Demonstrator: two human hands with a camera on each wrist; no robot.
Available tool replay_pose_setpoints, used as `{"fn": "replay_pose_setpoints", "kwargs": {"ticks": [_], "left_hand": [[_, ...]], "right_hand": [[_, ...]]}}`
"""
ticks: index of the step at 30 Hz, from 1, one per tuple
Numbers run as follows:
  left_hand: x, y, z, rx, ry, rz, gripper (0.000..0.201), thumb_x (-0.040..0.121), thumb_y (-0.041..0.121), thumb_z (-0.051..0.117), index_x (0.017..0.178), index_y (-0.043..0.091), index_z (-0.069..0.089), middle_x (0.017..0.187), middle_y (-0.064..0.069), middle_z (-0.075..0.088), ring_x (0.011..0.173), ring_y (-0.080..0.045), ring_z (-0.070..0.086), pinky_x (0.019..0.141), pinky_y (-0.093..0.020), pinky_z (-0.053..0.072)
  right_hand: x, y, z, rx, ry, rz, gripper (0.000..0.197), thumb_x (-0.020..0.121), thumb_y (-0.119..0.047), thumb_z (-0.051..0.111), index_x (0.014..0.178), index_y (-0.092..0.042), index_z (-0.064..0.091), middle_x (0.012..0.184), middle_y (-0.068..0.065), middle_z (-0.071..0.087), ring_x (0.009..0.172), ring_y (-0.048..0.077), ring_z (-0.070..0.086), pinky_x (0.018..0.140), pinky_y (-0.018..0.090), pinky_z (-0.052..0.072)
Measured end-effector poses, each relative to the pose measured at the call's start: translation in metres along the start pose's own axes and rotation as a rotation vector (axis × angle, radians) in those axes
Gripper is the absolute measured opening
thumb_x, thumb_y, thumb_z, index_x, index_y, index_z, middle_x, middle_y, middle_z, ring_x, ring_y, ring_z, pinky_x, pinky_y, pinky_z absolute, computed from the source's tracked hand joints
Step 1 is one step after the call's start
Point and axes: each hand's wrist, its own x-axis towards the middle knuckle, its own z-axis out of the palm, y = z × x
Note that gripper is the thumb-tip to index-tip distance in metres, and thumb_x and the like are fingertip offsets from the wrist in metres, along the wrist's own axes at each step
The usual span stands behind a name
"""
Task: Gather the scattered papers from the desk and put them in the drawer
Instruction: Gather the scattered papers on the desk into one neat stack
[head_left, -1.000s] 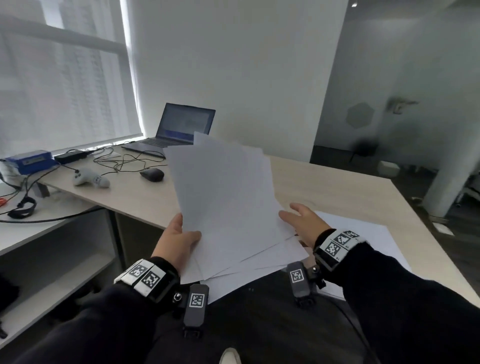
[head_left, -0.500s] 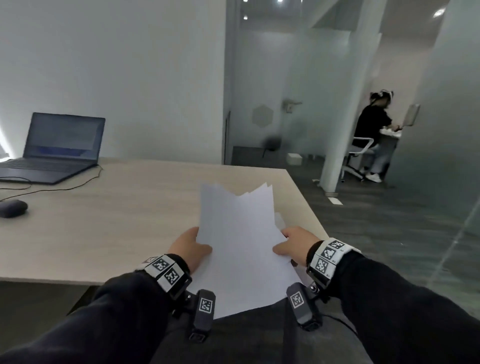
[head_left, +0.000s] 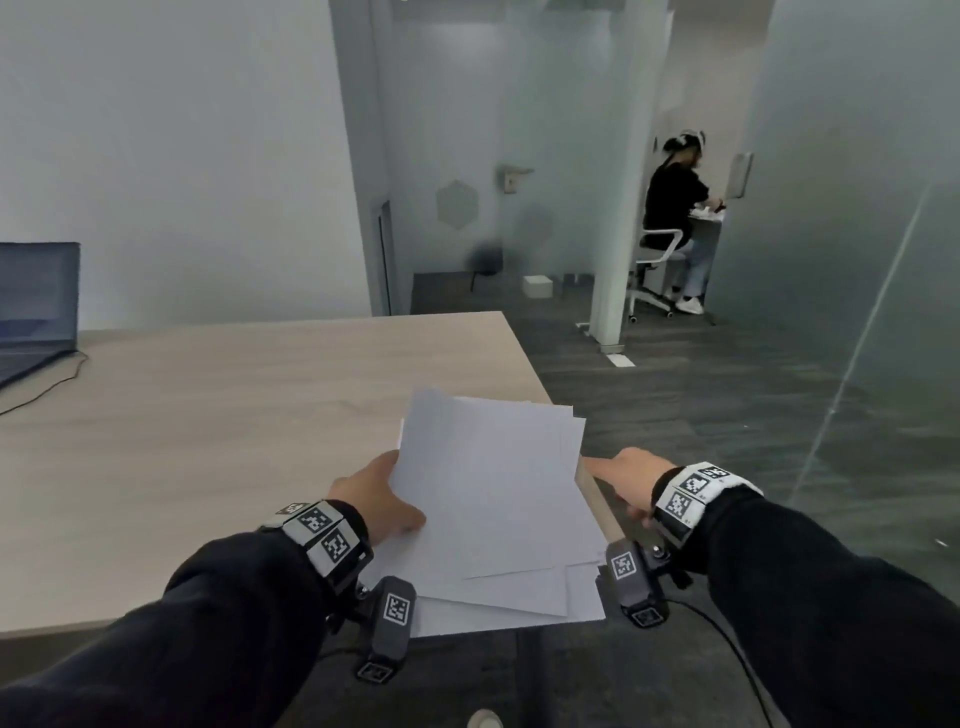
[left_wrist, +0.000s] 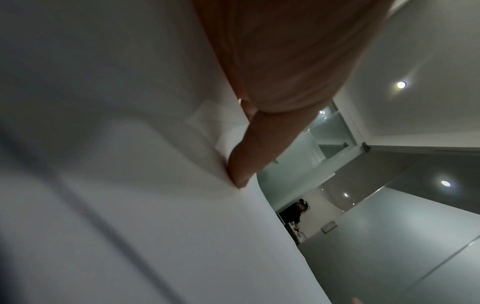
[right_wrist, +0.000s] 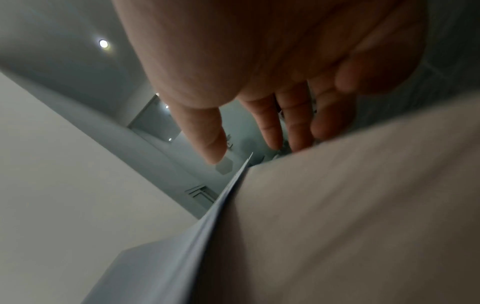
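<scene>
Pale wood desk (head_left: 218, 415) fills the left and middle of the frame, a laptop (head_left: 36, 306) at its far left edge and bare top between that and the near right corner. There the left hand (head_left: 376, 499) pinches a loose stack of white papers (head_left: 493, 509), thumb on top, sheets fanned and overhanging the desk's front edge. The right hand (head_left: 621, 475) sits at the stack's right side by the desk edge, fingers straight and parted, gripping nothing. Right of it lies open dark floor (head_left: 727, 405); a seated person (head_left: 675, 208) is at upper right.
</scene>
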Motion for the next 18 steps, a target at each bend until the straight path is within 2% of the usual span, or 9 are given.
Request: {"fn": "replay_pose_setpoints", "kwargs": {"ticks": [2, 4, 5, 7, 10, 12, 14, 16, 18], "left_hand": [[0.001, 0.016, 0.012, 0.002, -0.025, 0.031, 0.09, 0.049, 0.045, 0.066, 0.136, 0.045, 0.042, 0.113, 0.002, 0.065, 0.101, -0.025, 0.061, 0.089, -0.036, 0.054], [0.001, 0.032, 0.024, -0.02, -0.045, 0.056, 0.089, 0.05, 0.045, 0.067, 0.135, 0.045, 0.042, 0.115, 0.001, 0.063, 0.103, -0.026, 0.06, 0.089, -0.036, 0.054], [0.002, 0.039, 0.03, -0.034, -0.056, 0.059, 0.087, 0.053, 0.046, 0.069, 0.136, 0.045, 0.042, 0.117, -0.001, 0.062, 0.104, -0.026, 0.059, 0.089, -0.035, 0.053], [0.003, 0.051, 0.04, -0.057, -0.07, 0.077, 0.081, 0.061, 0.047, 0.07, 0.136, 0.043, 0.042, 0.12, -0.003, 0.061, 0.106, -0.028, 0.058, 0.087, -0.032, 0.05], [0.004, 0.068, 0.052, -0.108, -0.094, 0.081, 0.082, 0.06, 0.05, 0.063, 0.139, 0.042, 0.041, 0.123, -0.006, 0.059, 0.106, -0.028, 0.058, 0.083, -0.03, 0.048], [0.005, 0.076, 0.058, -0.13, -0.107, 0.08, 0.083, 0.058, 0.048, 0.058, 0.138, 0.043, 0.042, 0.125, -0.007, 0.057, 0.105, -0.027, 0.058, 0.085, -0.031, 0.048], [0.004, 0.082, 0.061, -0.146, -0.124, 0.089, 0.08, 0.06, 0.046, 0.058, 0.138, 0.041, 0.043, 0.125, -0.005, 0.06, 0.104, -0.026, 0.059, 0.086, -0.031, 0.048], [0.004, 0.084, 0.06, -0.209, -0.111, 0.104, 0.07, 0.071, 0.039, 0.063, 0.138, 0.031, 0.044, 0.132, -0.004, 0.061, 0.11, -0.026, 0.059, 0.095, -0.033, 0.047], [0.006, 0.083, 0.053, -0.308, -0.071, 0.06, 0.073, 0.087, 0.028, 0.066, 0.15, 0.019, 0.032, 0.148, -0.007, 0.047, 0.127, -0.03, 0.051, 0.102, -0.033, 0.039]], "right_hand": [[0.001, 0.018, -0.002, 0.114, -0.06, 0.061, 0.049, 0.082, -0.058, 0.057, 0.085, -0.009, 0.062, 0.072, 0.006, 0.068, 0.056, 0.025, 0.062, 0.056, 0.026, 0.047], [0.002, 0.036, 0.0, 0.306, -0.143, 0.094, 0.044, 0.082, -0.052, 0.064, 0.085, -0.009, 0.068, 0.064, 0.002, 0.072, 0.054, 0.023, 0.065, 0.059, 0.026, 0.048], [0.004, 0.044, 0.001, 0.417, -0.174, 0.107, 0.045, 0.076, -0.053, 0.07, 0.086, -0.008, 0.07, 0.065, 0.003, 0.072, 0.059, 0.025, 0.066, 0.065, 0.029, 0.047], [0.005, 0.056, 0.0, 0.56, -0.184, 0.132, 0.052, 0.064, -0.054, 0.079, 0.09, -0.009, 0.074, 0.078, 0.009, 0.074, 0.077, 0.031, 0.064, 0.076, 0.039, 0.043], [-0.001, 0.057, -0.012, 0.533, -0.147, 0.026, 0.034, 0.077, -0.036, 0.074, 0.096, -0.008, 0.072, 0.098, 0.012, 0.075, 0.093, 0.035, 0.069, 0.091, 0.045, 0.052], [-0.009, 0.053, -0.026, 0.352, -0.081, -0.086, 0.019, 0.083, -0.021, 0.067, 0.094, -0.006, 0.07, 0.102, 0.013, 0.074, 0.094, 0.034, 0.069, 0.09, 0.039, 0.053], [-0.01, 0.05, -0.037, 0.289, -0.011, -0.177, 0.02, 0.084, -0.011, 0.063, 0.101, -0.004, 0.07, 0.105, 0.013, 0.074, 0.096, 0.032, 0.07, 0.091, 0.04, 0.054], [-0.011, 0.046, -0.044, 0.341, 0.042, -0.248, 0.022, 0.083, -0.009, 0.062, 0.103, -0.009, 0.071, 0.103, 0.01, 0.075, 0.094, 0.029, 0.072, 0.092, 0.044, 0.055], [-0.014, 0.039, -0.047, 0.448, 0.087, -0.306, 0.017, 0.082, -0.009, 0.063, 0.097, -0.015, 0.07, 0.097, 0.005, 0.077, 0.089, 0.026, 0.073, 0.091, 0.045, 0.056]]}}
